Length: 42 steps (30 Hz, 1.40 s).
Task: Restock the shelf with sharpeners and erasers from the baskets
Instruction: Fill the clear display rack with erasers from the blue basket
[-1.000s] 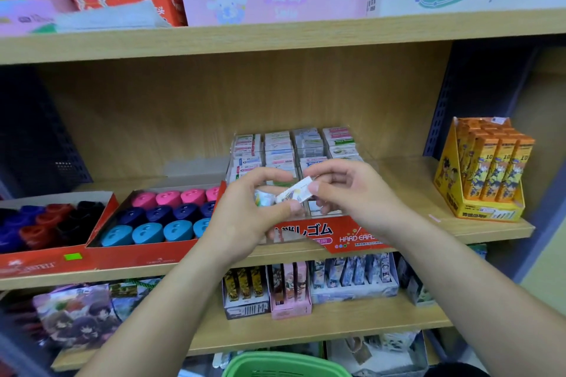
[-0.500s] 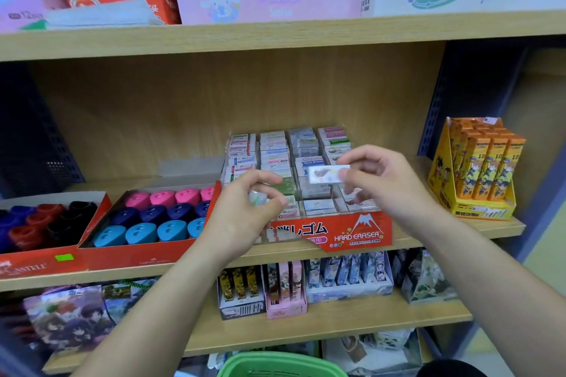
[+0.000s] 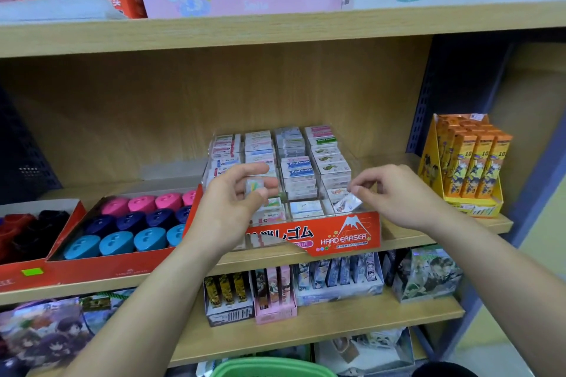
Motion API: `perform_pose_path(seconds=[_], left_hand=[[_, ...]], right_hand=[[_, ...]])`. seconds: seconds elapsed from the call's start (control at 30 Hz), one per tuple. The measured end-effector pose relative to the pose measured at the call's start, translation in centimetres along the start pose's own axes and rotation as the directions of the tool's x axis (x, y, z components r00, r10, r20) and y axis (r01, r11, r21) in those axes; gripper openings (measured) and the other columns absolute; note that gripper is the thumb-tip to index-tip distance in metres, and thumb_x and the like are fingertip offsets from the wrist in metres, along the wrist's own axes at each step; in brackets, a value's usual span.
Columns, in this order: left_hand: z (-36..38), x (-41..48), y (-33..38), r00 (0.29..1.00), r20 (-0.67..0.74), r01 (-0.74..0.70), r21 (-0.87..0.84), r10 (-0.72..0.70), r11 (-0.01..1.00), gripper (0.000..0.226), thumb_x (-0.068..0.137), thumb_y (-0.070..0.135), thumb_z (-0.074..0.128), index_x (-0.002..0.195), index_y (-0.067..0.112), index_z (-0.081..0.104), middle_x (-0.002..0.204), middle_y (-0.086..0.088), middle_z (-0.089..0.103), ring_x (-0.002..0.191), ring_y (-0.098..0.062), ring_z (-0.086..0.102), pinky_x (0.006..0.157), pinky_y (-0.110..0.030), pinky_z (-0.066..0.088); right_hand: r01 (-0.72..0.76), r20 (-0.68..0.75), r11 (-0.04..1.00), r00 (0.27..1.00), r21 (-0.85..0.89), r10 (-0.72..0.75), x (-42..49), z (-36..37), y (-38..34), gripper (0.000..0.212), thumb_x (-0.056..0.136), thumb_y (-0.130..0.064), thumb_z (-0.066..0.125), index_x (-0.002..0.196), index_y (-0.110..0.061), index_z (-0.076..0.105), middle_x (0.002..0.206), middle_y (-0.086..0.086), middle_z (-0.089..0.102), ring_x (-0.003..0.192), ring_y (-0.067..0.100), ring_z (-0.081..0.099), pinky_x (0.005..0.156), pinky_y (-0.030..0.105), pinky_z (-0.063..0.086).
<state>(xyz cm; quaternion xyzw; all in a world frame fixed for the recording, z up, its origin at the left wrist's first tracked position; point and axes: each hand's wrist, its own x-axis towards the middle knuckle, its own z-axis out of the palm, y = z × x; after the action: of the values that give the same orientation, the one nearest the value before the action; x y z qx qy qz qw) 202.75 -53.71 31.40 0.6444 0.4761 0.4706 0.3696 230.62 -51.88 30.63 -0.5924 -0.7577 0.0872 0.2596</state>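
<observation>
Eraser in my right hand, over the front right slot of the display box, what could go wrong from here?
The tilted eraser pinched by the right hand hangs over the front right compartment of the display box; it may land crooked or catch on a divider. The left hand pinches a second eraser above the box; it could slip into the wrong column.

eraser display box [image 3: 346, 239] on the middle shelf [image 3: 404, 242], sharpener tray [image 3: 122, 266] just left, carton of packs [image 3: 468, 168] apart at right, basket [image 3: 269, 370] below. left hand [image 3: 232, 208] and right hand [image 3: 395, 196] hold erasers [image 3: 347, 203] before it.
</observation>
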Motion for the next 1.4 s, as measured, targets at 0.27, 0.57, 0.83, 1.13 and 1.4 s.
perform_pose_path(seconds=[0.27,0.57,0.83,1.13,1.4], left_hand=[[0.7,-0.3,0.5,1.0,0.015,0.025,-0.106,-0.024,0.994,0.02,0.1,0.016,0.062,0.117,0.024,0.067,0.107,0.011,0.078,0.104,-0.011,0.07,0.097,-0.047,0.051],[1.2,-1.1,1.1,0.993,-0.119,-0.024,-0.261,-0.008,0.965,0.015,0.086,0.008,0.077,0.1,0.012,0.073,0.089,-0.005,0.077,0.072,-0.013,0.072,0.064,-0.018,0.055],[0.1,-2.0,0.9,0.995,-0.075,0.044,-0.269,-0.067,0.962,0.017,0.097,0.008,0.065,0.104,0.02,0.075,0.09,0.002,0.079,0.08,-0.011,0.075,0.068,-0.02,0.058],[0.3,-1.8,0.2,0.993,-0.069,0.078,-0.221,-0.095,0.972,0.014,0.085,0.004,0.078,0.098,0.008,0.074,0.084,-0.01,0.077,0.07,-0.013,0.072,0.064,-0.02,0.058],[-4.3,0.2,-2.0,0.967,-0.23,-0.021,0.347,0.107,0.937,0.01,0.091,0.018,0.073,0.091,0.028,0.075,0.081,0.017,0.07,0.075,-0.001,0.064,0.067,-0.019,0.051]], right_hand=[[0.004,-0.199,1.0,0.98,0.008,-0.003,-0.7,0.8,-0.6,0.013,0.096,-0.029,0.063,0.102,-0.028,0.075,0.099,-0.018,0.066,0.073,-0.015,0.055,0.065,0.015,0.037],[0.084,-0.061,0.652,0.996,0.753,-0.058,-1.6,4.4,-8.7,0.018,0.093,-0.017,0.072,0.109,-0.026,0.071,0.091,0.0,0.073,0.071,0.02,0.07,0.056,0.022,0.051],[-0.016,-0.021,0.492,0.997,0.87,0.071,-1.2,4.5,-8.8,0.018,0.095,-0.009,0.067,0.112,-0.015,0.067,0.077,0.003,0.073,0.072,0.016,0.071,0.062,0.027,0.056],[-0.088,0.059,0.247,0.99,0.965,0.125,-0.7,4.8,-9.1,0.021,0.085,0.003,0.074,0.101,-0.009,0.066,0.092,0.009,0.075,0.082,0.023,0.071,0.069,0.032,0.059],[-0.128,0.079,0.654,0.991,0.746,0.105,2.9,4.8,-8.0,0.015,0.085,-0.006,0.078,0.094,-0.018,0.076,0.095,0.0,0.074,0.086,0.013,0.07,0.071,0.027,0.057]])
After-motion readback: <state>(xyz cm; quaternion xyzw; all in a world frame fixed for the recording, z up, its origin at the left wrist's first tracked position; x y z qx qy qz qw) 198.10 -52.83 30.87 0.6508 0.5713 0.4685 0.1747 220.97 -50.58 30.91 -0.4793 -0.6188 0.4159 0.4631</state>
